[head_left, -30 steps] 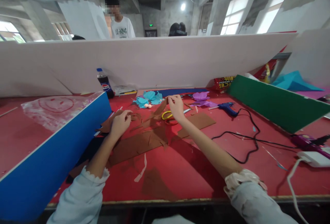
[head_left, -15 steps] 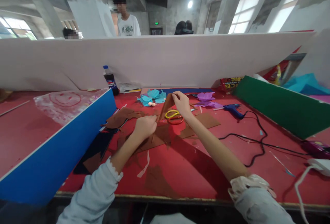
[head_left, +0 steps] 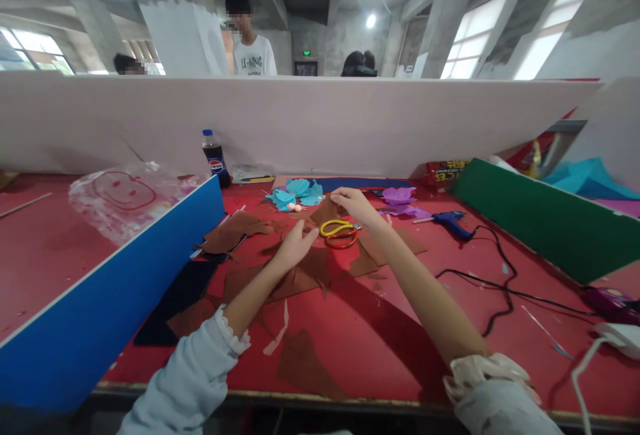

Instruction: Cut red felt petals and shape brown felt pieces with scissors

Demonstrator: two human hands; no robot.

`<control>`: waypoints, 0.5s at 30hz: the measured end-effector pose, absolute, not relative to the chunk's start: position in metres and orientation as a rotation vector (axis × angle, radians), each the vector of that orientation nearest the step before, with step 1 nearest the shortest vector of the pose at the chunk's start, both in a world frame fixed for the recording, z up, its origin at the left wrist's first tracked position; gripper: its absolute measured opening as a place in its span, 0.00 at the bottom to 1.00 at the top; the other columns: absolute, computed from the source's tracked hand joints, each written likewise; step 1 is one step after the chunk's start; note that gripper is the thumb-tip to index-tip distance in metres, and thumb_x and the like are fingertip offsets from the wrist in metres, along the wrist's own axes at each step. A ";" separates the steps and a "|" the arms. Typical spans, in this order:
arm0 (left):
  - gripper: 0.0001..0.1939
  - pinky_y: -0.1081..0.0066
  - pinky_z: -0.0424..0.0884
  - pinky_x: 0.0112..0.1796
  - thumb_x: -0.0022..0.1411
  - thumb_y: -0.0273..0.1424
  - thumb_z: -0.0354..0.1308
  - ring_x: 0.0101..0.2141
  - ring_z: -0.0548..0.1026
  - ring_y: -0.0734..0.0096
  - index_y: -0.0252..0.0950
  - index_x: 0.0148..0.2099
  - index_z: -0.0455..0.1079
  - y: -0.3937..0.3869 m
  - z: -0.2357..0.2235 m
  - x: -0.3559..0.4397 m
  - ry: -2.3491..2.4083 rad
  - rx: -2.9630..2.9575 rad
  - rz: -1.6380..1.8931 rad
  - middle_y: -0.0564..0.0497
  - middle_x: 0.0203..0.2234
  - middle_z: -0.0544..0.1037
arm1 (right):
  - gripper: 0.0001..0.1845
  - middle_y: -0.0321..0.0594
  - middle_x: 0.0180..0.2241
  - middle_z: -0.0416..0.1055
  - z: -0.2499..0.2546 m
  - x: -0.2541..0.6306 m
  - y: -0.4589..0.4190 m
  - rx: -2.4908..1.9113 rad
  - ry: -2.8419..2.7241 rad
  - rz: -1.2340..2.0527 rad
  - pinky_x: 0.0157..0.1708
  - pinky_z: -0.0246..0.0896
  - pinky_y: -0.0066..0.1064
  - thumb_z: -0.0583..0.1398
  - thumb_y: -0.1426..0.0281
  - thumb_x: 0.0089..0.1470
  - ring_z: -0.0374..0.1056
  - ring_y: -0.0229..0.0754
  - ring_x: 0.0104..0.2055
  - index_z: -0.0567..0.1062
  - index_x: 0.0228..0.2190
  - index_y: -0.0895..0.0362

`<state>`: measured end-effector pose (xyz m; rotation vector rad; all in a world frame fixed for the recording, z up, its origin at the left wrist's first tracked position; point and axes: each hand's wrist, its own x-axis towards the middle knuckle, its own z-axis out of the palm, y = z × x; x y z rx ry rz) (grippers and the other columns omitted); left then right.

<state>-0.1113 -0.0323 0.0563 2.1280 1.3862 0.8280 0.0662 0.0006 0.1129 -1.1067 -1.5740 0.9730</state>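
Note:
My right hand (head_left: pixel 356 205) pinches the edge of a brown sheet piece (head_left: pixel 324 211), which leans low over the table behind the scissors. My left hand (head_left: pixel 297 247) hovers just left of the scissors, thumb and forefinger apart, with nothing visible between them. Between the hands lie scissors (head_left: pixel 340 241) with one yellow and one red handle loop. More brown sheet pieces (head_left: pixel 305 273) spread beneath and beside my left hand. Under my right forearm are further brown cut pieces (head_left: pixel 367 258). Turquoise paper petals (head_left: pixel 300 191) lie just beyond the held piece.
A blue board (head_left: pixel 135 281) stands at left, a green board (head_left: pixel 545 218) at right, and a white panel (head_left: pixel 320 125) behind. A glue gun (head_left: pixel 453 223) with a black cord, purple paper petals (head_left: pixel 400 200) and a cola bottle (head_left: pixel 215 160) are on the red table (head_left: pixel 395 348).
My left hand has loosened from the brown piece and its fingers have parted. My right hand has lowered slightly, and the piece now leans lower. The view has shifted a little.

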 end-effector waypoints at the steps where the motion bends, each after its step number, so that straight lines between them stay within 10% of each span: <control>1: 0.21 0.71 0.68 0.25 0.61 0.43 0.37 0.30 0.75 0.67 0.32 0.42 0.62 -0.029 0.054 -0.113 1.356 2.072 0.847 0.40 0.33 0.74 | 0.07 0.33 0.20 0.64 0.115 0.065 -0.001 -1.066 -1.523 1.051 0.23 0.58 0.25 0.55 0.66 0.45 0.61 0.33 0.21 0.67 0.25 0.58; 6: 0.20 0.71 0.71 0.25 0.57 0.39 0.48 0.26 0.74 0.72 0.37 0.50 0.57 -0.021 0.055 -0.122 1.007 1.405 1.106 0.49 0.33 0.74 | 0.08 0.31 0.20 0.64 0.122 0.068 -0.006 -0.945 -1.423 1.212 0.22 0.59 0.24 0.58 0.65 0.42 0.61 0.31 0.20 0.68 0.25 0.58; 15: 0.11 0.75 0.68 0.22 0.45 0.31 0.55 0.20 0.70 0.77 0.34 0.35 0.66 -0.004 0.053 -0.139 1.079 1.235 1.349 0.55 0.22 0.71 | 0.09 0.35 0.26 0.71 0.118 0.090 -0.001 -0.938 -1.525 1.238 0.29 0.61 0.26 0.59 0.64 0.43 0.66 0.33 0.26 0.70 0.26 0.58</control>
